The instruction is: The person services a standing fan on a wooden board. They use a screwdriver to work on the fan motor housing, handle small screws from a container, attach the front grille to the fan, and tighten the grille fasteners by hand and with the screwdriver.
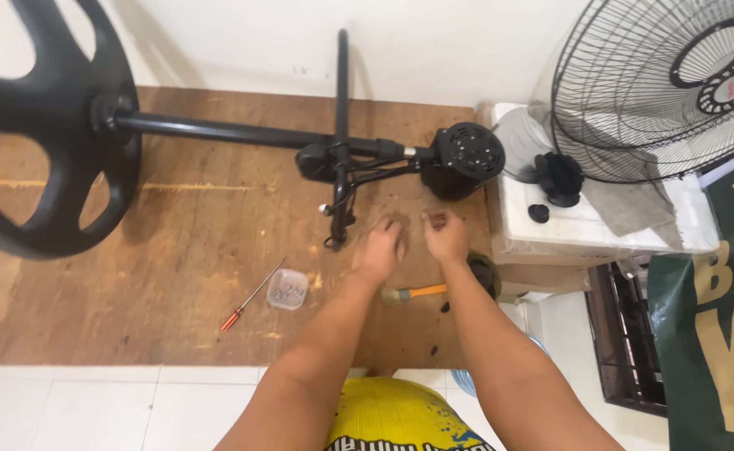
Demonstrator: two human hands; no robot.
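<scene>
Something small is being pinched in the curled right hand [445, 235] beside the loosely curled left hand [380, 249], over the rough wooden board [192, 250] near the round black motor [465, 155].

Setting: small home or backroom repair spot rather than a fitted workshop; work is done on a worn wooden board [200, 276] laid over white floor tiles [91, 409] against a plain white wall [434, 42]. Evidence: a dismantled pedestal fan [300, 138] lying flat, its wire fan guard [659, 83] propped nearby. Loose tools: red screwdriver [250, 298], small clear screw tub [288, 289], paintbrush [413, 292].
</scene>
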